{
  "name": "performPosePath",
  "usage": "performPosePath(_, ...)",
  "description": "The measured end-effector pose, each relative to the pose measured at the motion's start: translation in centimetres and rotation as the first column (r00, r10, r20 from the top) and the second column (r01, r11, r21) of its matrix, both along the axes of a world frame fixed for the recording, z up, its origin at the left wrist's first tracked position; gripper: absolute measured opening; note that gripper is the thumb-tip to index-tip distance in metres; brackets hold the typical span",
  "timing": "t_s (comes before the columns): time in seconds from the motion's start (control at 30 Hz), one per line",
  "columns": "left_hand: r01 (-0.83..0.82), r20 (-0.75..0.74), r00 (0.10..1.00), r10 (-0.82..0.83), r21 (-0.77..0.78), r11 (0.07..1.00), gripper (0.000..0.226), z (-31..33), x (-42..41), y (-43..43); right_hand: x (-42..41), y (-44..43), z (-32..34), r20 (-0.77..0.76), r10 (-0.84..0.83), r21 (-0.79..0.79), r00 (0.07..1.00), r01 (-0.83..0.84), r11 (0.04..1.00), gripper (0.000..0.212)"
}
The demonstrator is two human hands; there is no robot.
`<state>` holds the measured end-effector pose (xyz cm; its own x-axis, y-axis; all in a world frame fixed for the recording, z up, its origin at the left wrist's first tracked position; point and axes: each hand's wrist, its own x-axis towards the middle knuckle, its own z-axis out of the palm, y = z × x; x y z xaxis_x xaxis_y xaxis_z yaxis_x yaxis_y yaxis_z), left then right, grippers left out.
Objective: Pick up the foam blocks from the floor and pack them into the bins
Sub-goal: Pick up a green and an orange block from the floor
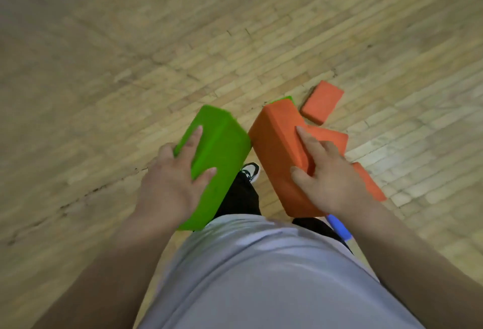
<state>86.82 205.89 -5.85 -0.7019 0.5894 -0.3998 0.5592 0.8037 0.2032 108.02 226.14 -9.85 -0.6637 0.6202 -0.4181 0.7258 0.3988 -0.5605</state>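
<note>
Both hands are loaded, so this looks like the carrying leg: blocks are up off the wooden floor (130,54) and need to reach a bin. The left hand (172,187) clamps a green block (222,151) from its left side, with the thumb pressed on the near face and a finger laid along the top. The right hand (329,177) grips a big orange block (274,146), thumb on its near side, forefinger stretched over the top, and the other fingers wrapped toward a second orange piece (332,138) tucked against it. I can't tell whether that one is held or lying below.

The two carried blocks sit side by side at waist height, nearly touching, above a shoe (252,170). No bin is in view, so the next move calls for finding one, walking over and lowering each block in flat.

The blocks are smooth, matte, square-edged bricks in bright colours. One small orange block (322,101) lies on the floor, far right, waiting to be picked up.
</note>
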Motion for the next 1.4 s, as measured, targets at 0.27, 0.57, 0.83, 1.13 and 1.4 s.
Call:
performPosePath(0.27,-0.144,-0.159,0.98,0.122,-0.14,0.979,0.083,3.2,12.5,-8.7,5.4,-3.3,4.4,0.014,0.404,0.076,0.915,-0.404,0.912,0.084)
performPosePath(0.57,-0.695,-0.067,0.71,0.701,0.099,0.712,0.084,6.8,20.6,-23.9,-1.7,-14.0,9.5,-0.02,0.835,0.152,0.549,-0.824,0.545,0.081)
performPosePath(0.83,-0.923,-0.115,0.3,0.947,0.217,0.318,0.085,9.8,29.6,-41.0,-6.3,-35.2,12.7,-0.09,0.987,0.183,0.131,-0.972,0.145,0.083)
performPosePath(1.13,-0.956,-0.241,-0.079,0.967,0.293,-0.005,0.082,14.7,35.3,-61.5,-7.3,-60.2,15.5,-0.325,0.943,0.177,-0.073,-0.984,-0.015,0.08)
performPosePath(1.4,-0.961,-0.164,-0.073,0.984,0.275,-0.025,0.08,13.7,26.6,-69.1,-14.3,-67.6,13.6,-0.316,0.949,0.124,0.02,-0.99,0.062,0.079)
